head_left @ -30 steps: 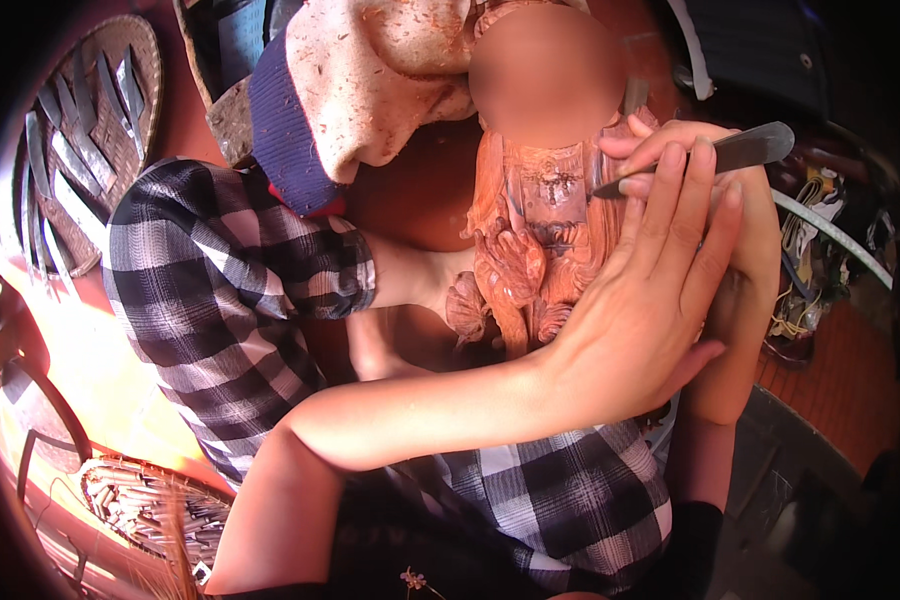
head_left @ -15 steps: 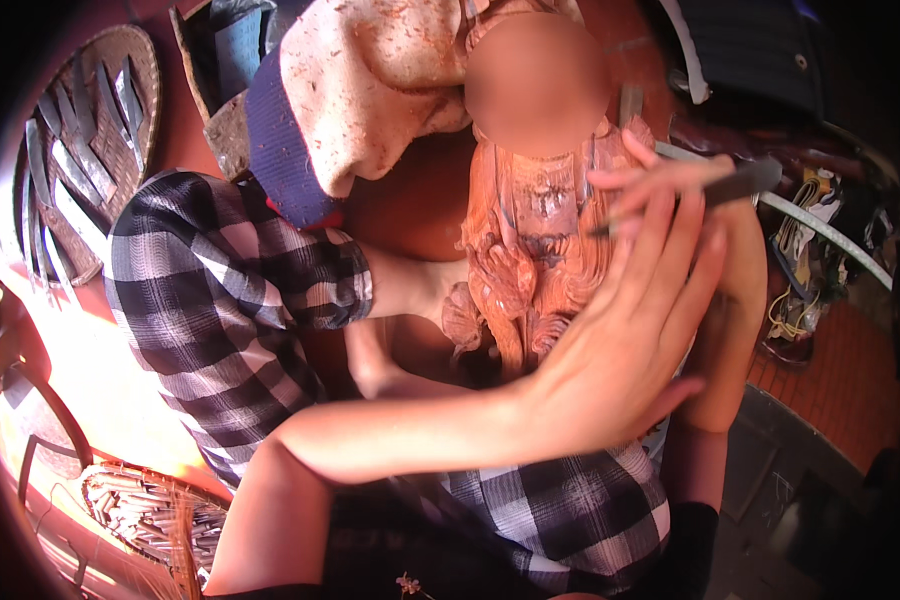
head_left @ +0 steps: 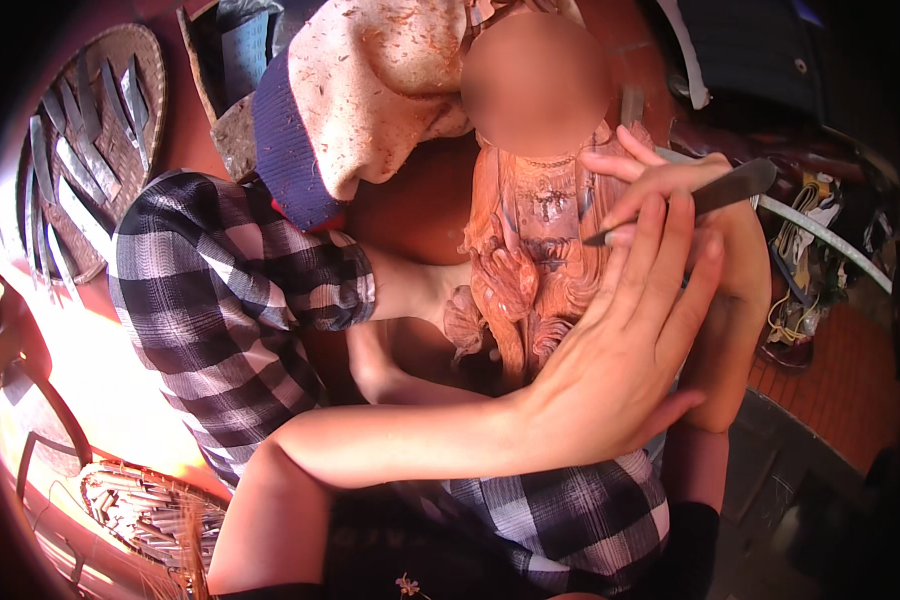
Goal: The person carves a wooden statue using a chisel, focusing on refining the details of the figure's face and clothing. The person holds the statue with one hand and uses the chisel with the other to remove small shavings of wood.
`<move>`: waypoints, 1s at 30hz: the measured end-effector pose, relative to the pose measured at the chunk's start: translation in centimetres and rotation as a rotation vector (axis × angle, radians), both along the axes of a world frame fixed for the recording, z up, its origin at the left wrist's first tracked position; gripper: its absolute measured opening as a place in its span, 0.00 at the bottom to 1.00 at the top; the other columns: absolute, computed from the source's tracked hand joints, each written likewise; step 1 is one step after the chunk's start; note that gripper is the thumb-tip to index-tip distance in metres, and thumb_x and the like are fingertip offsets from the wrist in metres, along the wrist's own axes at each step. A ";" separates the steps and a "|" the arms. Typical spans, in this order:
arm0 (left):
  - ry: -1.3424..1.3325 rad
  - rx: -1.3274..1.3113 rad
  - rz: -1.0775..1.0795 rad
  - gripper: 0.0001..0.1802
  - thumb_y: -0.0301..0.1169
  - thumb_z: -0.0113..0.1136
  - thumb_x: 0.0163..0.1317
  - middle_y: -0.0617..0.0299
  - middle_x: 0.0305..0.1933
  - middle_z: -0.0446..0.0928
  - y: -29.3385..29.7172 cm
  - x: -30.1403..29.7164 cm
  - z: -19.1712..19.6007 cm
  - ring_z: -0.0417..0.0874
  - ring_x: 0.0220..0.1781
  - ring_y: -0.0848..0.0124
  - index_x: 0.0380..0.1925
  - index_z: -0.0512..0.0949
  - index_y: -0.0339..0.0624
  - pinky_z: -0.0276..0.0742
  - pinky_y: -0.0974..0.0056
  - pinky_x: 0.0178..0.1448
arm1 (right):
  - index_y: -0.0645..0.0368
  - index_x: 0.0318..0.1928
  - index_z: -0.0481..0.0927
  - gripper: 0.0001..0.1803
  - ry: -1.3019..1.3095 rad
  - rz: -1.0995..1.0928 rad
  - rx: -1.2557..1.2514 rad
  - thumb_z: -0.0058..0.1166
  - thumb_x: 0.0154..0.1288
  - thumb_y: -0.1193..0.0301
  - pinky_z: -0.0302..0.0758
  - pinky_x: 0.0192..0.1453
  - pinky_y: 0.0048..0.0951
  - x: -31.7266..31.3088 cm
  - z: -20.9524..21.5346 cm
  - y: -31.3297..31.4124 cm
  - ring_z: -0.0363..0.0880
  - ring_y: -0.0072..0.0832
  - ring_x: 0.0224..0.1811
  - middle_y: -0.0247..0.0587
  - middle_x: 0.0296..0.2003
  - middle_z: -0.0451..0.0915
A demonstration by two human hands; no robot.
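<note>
A reddish-brown carved wooden figure [head_left: 545, 210] stands between my legs, its upper part blurred. My right hand [head_left: 660, 180] is closed around a dark, slender carving knife [head_left: 735, 187], whose tip meets the figure's front right of its middle. Crossing from the lower left, my left hand [head_left: 610, 350] has its fingers stretched out; they lie beside and partly over the right hand's fingers, near the knife. Its palm side is hidden, and it covers the figure's lower right part. A bare foot [head_left: 425, 285] rests against the figure's left side.
At the upper left, a round woven tray [head_left: 150, 60] bears several flat metal blades. A basket of chisel-like tools [head_left: 155, 510] sits lower left. A cream cloth [head_left: 370, 90] strewn with wood shavings lies behind the figure. Cluttered items [head_left: 810, 230] and a pale strip [head_left: 835, 235] are at right.
The knife and my right hand have shifted slightly, and the knife tip now shows sharply against the wood. My left hand stays alongside, less blurred than before.
</note>
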State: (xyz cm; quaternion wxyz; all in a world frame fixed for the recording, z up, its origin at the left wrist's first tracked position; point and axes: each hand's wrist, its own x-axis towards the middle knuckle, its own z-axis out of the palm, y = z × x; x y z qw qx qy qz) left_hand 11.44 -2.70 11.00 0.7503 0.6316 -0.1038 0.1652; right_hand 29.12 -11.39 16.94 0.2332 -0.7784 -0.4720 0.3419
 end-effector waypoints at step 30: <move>-0.070 0.049 0.000 0.51 0.39 0.67 0.59 0.39 0.85 0.40 0.3 0.5 0.7 0.33 0.85 0.32 0.80 0.54 0.38 0.41 0.27 0.80 | 0.66 0.39 0.84 0.09 0.016 -0.413 0.220 0.65 0.58 0.86 0.77 0.69 0.49 -1.7 0.7 -0.1 0.82 0.47 0.60 0.46 0.37 0.84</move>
